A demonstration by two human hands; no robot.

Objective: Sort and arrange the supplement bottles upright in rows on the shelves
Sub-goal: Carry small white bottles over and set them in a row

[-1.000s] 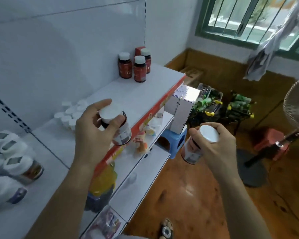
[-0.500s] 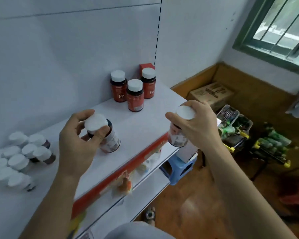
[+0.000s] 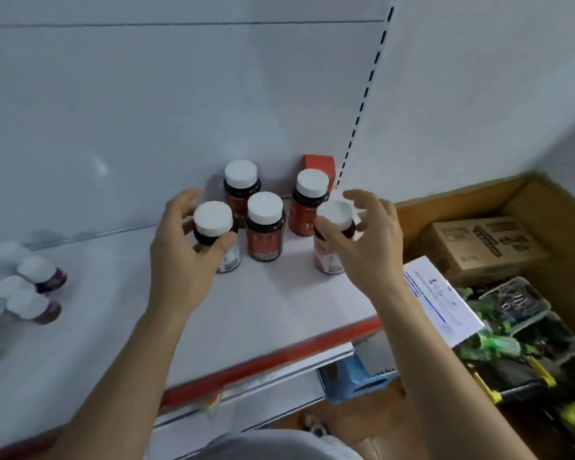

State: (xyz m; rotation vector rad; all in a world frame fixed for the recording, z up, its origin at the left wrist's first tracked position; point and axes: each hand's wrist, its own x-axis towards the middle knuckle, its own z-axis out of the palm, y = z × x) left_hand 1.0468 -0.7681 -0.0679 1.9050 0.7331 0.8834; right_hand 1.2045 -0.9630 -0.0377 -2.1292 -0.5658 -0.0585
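Both hands now forward over shelf: left hand gripping bottle, right hand loosening.

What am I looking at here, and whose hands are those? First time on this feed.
One picture only, from a camera worn on a person's head, looking forward and down. No machine: these are a person's two bare hands. They reach over a white shelf with a red front edge. The left hand grips a white-capped bottle standing on the shelf. The right hand is around a second bottle, fingers spread; whether it grips is unclear. Between and behind them stand three red bottles with a red box at the back. More bottles cluster at far left. Down on the right are a cardboard box and crates.
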